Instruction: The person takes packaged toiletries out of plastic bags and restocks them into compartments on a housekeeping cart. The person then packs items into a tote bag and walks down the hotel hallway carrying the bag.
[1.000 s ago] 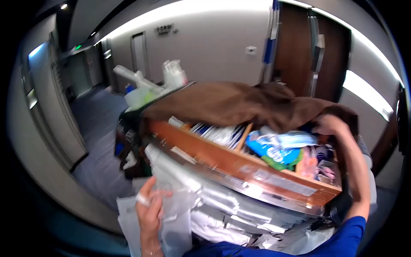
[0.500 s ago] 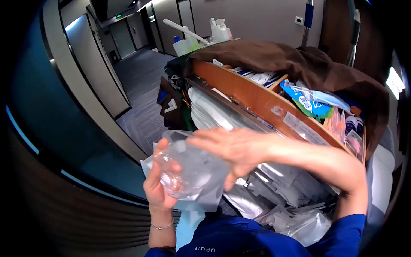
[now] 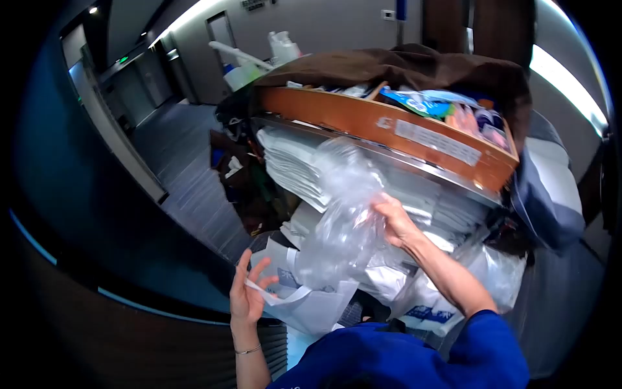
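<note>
My right hand [image 3: 391, 217] is closed around one side of a crumpled clear plastic bag [image 3: 346, 214], which is blurred by motion and spreads out to the left. Below it hangs a white bag [image 3: 308, 311] with a blue print, its mouth open upward. My left hand [image 3: 249, 295] is at that bag's left rim, with the rim running between its partly spread fingers. The clear plastic's lower end overlaps the white bag's mouth; whether it reaches inside I cannot tell.
A cart stands ahead, with a wooden drawer [image 3: 363, 120] of small packets under a brown cloth [image 3: 402, 68]. Stacked white linens [image 3: 291, 165] fill the shelf below. More plastic bags [image 3: 495, 272] lie at lower right. Spray bottles [image 3: 283, 47] stand at the back; a carpeted corridor [image 3: 175, 146] runs left.
The clear plastic has gone from my left hand to my right, which lifts it up and right. My left hand is now at the white bag's rim. The view has turned right.
</note>
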The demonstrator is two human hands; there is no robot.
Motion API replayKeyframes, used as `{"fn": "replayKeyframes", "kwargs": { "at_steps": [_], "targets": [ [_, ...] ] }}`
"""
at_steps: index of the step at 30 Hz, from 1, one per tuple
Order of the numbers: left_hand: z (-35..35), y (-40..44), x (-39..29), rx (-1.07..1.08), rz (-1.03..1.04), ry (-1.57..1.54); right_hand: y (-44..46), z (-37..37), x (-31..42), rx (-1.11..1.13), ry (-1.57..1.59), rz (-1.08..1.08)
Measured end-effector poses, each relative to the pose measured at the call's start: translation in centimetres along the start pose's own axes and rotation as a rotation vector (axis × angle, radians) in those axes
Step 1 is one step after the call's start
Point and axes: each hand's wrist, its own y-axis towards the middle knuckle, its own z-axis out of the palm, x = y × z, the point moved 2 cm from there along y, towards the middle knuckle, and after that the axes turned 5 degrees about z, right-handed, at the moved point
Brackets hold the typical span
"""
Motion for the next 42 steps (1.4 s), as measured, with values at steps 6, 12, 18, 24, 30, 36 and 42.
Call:
{"fn": "replayKeyframes", "kwargs": {
  "at_steps": [6, 12, 18, 24, 30, 36, 42],
  "targets": [
    [-9.1, -4.9, 8.4, 0.067, -0.446, 0.124, -8.7, 2.2, -9.7, -0.376, 0.608, 0.024],
    [-6.9, -3.1, 12.6, 0.186, -0.513, 0.299, -21.6, 4.7, -18.6, -0.292, 0.355, 0.243],
    [-1.7, -5.1, 13.4, 0.214, -0.428, 0.323, -37.5, 1.4, -12.2, -1.475, -0.274, -0.083],
    [2.4, -8.1, 20.0, 0.577, -0.848, 0.444, -35.9, 9.8, -3.4, -0.863, -1.099, -0.108],
    [11.4, -8.1, 24.8, 0.717, -0.837, 0.230, -34.0, 3.4, -8.8, -0.967, -0.435, -0.481],
    [18.6, -4.8, 29.5, 0.835, -0.453, 0.335, -37.0, -8.3, 2.5, -1.495, -0.416, -0.773],
    [26.3, -3.7, 37.5, 1.442, 0.285, 0.939, -34.6, -20.7, 7.4, -1.518, -1.303, -0.565]
  ]
}}
